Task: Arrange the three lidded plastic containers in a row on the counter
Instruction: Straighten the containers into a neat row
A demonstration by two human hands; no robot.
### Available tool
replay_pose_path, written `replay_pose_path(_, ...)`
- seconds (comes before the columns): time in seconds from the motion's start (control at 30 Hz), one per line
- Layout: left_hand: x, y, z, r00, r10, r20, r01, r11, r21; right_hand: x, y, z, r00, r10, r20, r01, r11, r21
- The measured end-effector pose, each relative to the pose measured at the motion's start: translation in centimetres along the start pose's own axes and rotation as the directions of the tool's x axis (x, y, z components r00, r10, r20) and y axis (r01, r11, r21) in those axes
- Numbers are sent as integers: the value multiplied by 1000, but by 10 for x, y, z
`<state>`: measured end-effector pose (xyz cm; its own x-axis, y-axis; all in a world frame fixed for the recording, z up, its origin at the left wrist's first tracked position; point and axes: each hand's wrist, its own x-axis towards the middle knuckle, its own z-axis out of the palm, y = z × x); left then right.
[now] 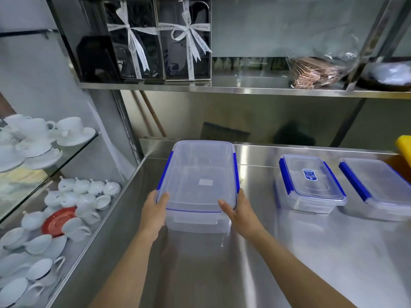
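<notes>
- The large container point(198, 181) at the left is clear, with blue clips along its two sides and a small white label on the lid.
- The middle container point(311, 183) is clear with blue clips and a blue sticker on its lid.
- The right container point(380, 187) is clear with a blue clip.
- The counter point(311, 252) is shiny silver steel.
- The cups point(33, 134) at the far left are white; one saucer point(58, 221) is red.
- The boxes point(160, 41) on the far shelf are dark with white ribbons.
- An object point(403, 144) at the right edge is yellow.
</notes>
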<state>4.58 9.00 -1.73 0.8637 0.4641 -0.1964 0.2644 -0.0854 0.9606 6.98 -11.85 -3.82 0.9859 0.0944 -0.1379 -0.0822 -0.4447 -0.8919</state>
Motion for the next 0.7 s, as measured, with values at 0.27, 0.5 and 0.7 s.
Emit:
replay_pose_path(0.27, 7, 21, 51, 968, 177, -179, -49, 829, 558, -5, 0, -76, 990, 44, -133, -65, 985, -161)
replay_pose_path(0.5, -32, 71, 125, 836, 521, 173, -539, 720, 437, 4, 11, -147, 831, 36, -555, -167, 968, -186)
replay_pose_path(0.7, -69, 60, 243, 793, 189, 579, -344, 923, 171, 17, 58, -208, 791, 111, -602, -293, 932, -213)
